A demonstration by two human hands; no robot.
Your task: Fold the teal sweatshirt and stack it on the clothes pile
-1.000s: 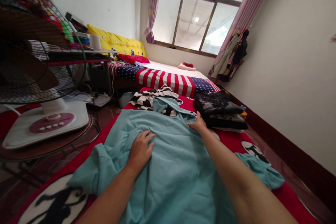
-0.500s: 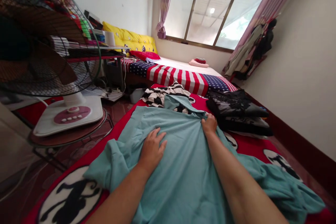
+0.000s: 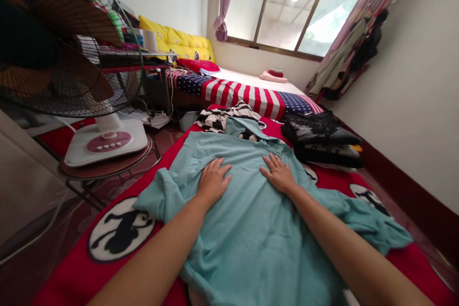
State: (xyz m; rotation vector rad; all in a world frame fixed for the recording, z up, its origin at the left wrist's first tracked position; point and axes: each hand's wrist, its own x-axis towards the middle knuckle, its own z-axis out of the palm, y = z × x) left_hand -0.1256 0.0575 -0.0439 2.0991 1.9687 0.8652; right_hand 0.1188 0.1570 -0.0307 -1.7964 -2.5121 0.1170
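A teal long-sleeved top point(image 3: 251, 210) lies spread over a red blanket point(image 3: 71, 267) with black-and-white round prints. Its collar end points away from me, and its sleeves reach out to both sides. My left hand point(image 3: 214, 179) rests flat on the left half of the top, fingers apart. On the right half, below the collar, my right hand point(image 3: 278, 173) lies flat too, with its fingers spread. Beyond the collar sits a crumpled black-and-white patterned cloth point(image 3: 215, 118), partly covered by the top.
A stack of folded dark clothes point(image 3: 319, 138) stands to the right. At left, a fan point(image 3: 103, 138) is on a round stool point(image 3: 107, 168). Behind are a bed with a flag-patterned cover point(image 3: 244, 98) and clothes hanging point(image 3: 347, 57) on the wall.
My right hand has let go of the top's edge near the collar and moved left and nearer, now flat on the fabric. The left hand stays flat on the top. The view has shifted slightly.
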